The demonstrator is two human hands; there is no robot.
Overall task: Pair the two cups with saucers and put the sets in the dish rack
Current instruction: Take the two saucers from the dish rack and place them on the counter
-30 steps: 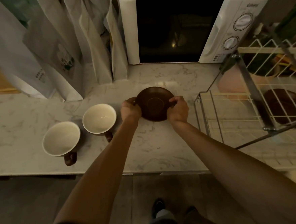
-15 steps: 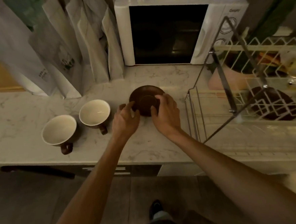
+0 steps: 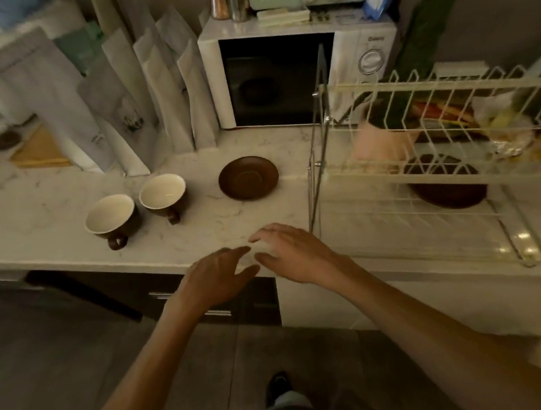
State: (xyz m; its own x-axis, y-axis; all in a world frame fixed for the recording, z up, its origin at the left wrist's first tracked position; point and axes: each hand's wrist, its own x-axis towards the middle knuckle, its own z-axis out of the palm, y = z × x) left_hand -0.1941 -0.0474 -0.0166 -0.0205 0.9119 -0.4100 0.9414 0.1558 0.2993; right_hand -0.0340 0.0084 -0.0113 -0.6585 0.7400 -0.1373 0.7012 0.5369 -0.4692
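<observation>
Both hands had come off the saucer [image 3: 248,177] since the earlier frame and pulled back toward the counter [image 3: 40,221] edge; the saucer was left flat on the marble by itself. Left hand [image 3: 218,277] and right hand [image 3: 293,254] hovered side by side near the front edge, fingers loose and spread, holding nothing.

Two cups sat upright to the left: near cup [image 3: 110,217] w/ handle pointing at the person, far cup [image 3: 163,194] touching or just beside it, can't tell which. Second saucer [image 3: 447,183] looked to be already on the dish rack's [image 3: 446,82] lower tier, tho it's blurry behind the wires so not 100% sure.

Key relation imo: the cups lay forward and left of the hands, so the left hand was nearer to them. The free saucer lay straight ahead, between the cups and the rack. Next job is prob a cup onto that saucer.
</observation>
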